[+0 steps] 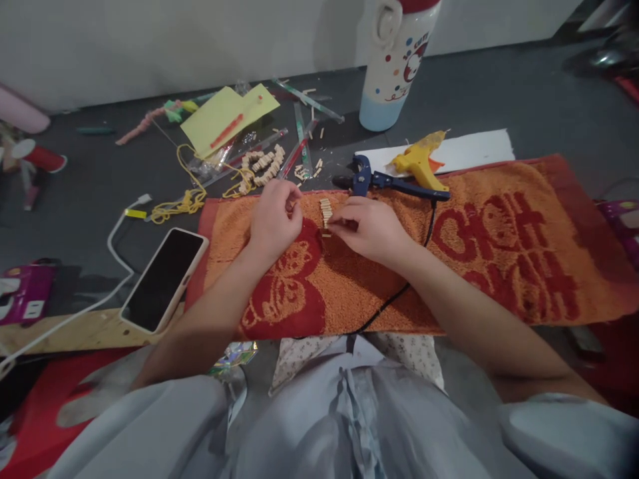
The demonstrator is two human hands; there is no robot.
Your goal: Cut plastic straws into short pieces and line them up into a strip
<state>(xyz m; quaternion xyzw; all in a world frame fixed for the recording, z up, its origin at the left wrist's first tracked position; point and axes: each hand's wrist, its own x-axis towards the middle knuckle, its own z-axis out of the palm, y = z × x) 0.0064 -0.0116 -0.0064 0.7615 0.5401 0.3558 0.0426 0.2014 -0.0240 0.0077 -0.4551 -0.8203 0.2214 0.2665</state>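
A short row of small pale wooden pieces [325, 209] lies on the orange and red towel [374, 293] between my hands. My right hand [372, 226] is closed in a pinch, its fingertips beside the near end of the row. Whatever those fingertips hold is too small to make out. A small loose piece [326, 233] lies just below the row. Left of the row, my left hand [276, 216] is curled with thumb and forefinger close together; its grip is hidden. Behind my right hand lie a blue tool with a dark tip [363, 174] and a yellow glue-gun-shaped tool [422, 161].
Strung pale pieces [269, 166], yellow cord [184, 203], clear tubes [303, 140] and yellow paper [219, 123] lie behind the towel. A bottle [387, 86] stands near the wall. The phone [164, 279] rests at left. A black cable [389, 303] crosses the towel.
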